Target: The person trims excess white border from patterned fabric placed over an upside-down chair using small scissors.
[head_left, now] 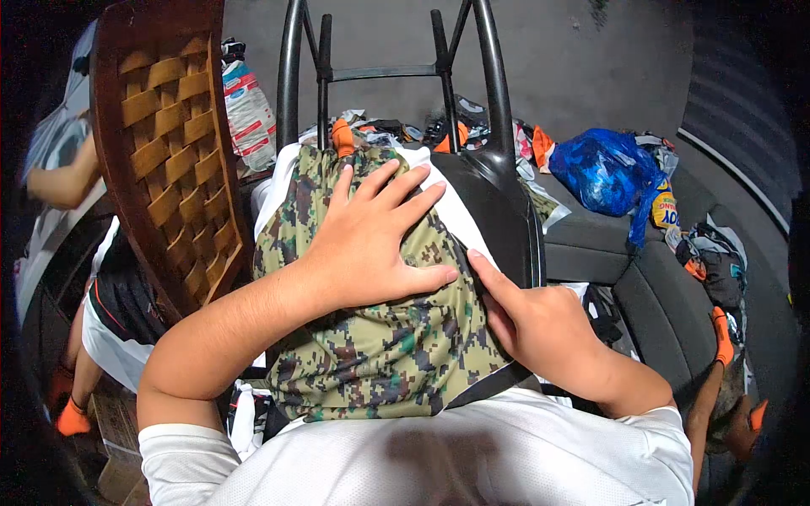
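Observation:
A green digital-camouflage garment point(380, 363), shorts by the look of its gathered edge, lies over a black chair seat point(456, 181) in front of me. White cloth point(451, 202) shows beneath it on both sides. My left hand point(375, 228) rests palm down on the upper part, fingers spread wide. At the right edge of the camouflage cloth, my right hand point(548, 329) is turned on its side with a digit stretched along the fabric. Its lower fingers are partly hidden. An orange piece point(342, 137) pokes up behind the gathered edge.
A wooden chair back with woven panel point(181, 160) stands close on my left. Beyond the black chair's tubular frame point(384, 73) are heaped clothes. A blue plastic bag point(603, 173) lies on a grey seat point(666, 295) at right. Other people's limbs point(76, 173) show at both sides.

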Action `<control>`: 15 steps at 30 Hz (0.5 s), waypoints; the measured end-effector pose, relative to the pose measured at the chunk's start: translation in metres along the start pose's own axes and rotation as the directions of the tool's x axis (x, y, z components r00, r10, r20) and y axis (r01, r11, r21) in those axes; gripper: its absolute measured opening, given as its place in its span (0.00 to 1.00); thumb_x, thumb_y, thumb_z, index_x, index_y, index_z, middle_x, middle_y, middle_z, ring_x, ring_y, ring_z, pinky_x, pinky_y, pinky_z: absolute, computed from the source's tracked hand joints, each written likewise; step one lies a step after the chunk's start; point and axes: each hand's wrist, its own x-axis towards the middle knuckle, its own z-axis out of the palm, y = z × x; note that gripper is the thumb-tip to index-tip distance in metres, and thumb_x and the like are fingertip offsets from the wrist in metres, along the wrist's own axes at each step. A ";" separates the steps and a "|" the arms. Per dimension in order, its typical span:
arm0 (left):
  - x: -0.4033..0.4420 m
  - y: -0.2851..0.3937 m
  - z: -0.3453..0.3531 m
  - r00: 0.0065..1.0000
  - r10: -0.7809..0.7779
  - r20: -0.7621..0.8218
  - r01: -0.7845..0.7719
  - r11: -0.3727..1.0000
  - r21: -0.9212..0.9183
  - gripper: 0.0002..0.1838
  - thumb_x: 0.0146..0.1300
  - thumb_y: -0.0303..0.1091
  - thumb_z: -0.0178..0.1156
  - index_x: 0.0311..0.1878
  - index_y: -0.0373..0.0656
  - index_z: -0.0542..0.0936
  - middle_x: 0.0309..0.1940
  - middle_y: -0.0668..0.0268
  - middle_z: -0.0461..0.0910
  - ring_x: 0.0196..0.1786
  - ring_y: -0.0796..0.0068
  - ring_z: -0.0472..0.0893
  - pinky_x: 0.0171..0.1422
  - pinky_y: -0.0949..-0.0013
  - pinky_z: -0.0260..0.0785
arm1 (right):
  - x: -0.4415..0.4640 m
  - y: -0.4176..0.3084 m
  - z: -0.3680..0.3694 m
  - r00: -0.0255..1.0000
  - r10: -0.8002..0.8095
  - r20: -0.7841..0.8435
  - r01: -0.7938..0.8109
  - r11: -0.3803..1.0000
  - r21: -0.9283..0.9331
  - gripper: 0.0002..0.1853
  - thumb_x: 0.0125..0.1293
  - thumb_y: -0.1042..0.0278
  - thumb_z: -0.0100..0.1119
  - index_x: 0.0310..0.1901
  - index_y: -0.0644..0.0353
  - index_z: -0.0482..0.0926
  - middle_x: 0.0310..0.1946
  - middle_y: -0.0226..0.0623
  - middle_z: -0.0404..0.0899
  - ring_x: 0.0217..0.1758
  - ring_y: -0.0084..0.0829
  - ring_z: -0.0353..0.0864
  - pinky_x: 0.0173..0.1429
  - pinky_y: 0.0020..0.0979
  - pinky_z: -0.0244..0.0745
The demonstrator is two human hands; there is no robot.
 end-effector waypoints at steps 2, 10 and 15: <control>0.000 0.000 0.000 1.000 -0.004 0.003 0.004 1.000 -0.009 0.53 0.58 0.70 0.70 0.82 0.51 0.72 0.85 0.62 0.66 0.85 0.47 0.63 0.86 0.26 0.50 | 0.000 0.000 0.000 1.000 -0.005 0.015 0.006 1.000 -0.029 0.40 0.68 0.74 0.67 0.82 0.57 0.68 0.23 0.46 0.86 0.18 0.41 0.83 0.23 0.39 0.71; -0.001 0.002 0.000 1.000 0.005 -0.008 -0.005 1.000 -0.007 0.53 0.58 0.70 0.70 0.83 0.50 0.72 0.85 0.61 0.66 0.85 0.47 0.63 0.85 0.25 0.50 | 0.001 0.003 0.002 0.999 -0.009 -0.035 0.009 1.000 0.003 0.42 0.67 0.73 0.68 0.83 0.56 0.65 0.25 0.45 0.87 0.19 0.41 0.84 0.23 0.39 0.72; -0.001 0.002 0.000 1.000 0.011 -0.010 -0.011 1.000 0.005 0.54 0.57 0.70 0.70 0.83 0.50 0.72 0.85 0.61 0.65 0.85 0.47 0.63 0.85 0.24 0.50 | 0.005 0.003 0.004 0.999 -0.022 -0.035 0.022 1.000 -0.004 0.42 0.67 0.73 0.68 0.83 0.57 0.66 0.24 0.45 0.87 0.18 0.40 0.84 0.23 0.39 0.72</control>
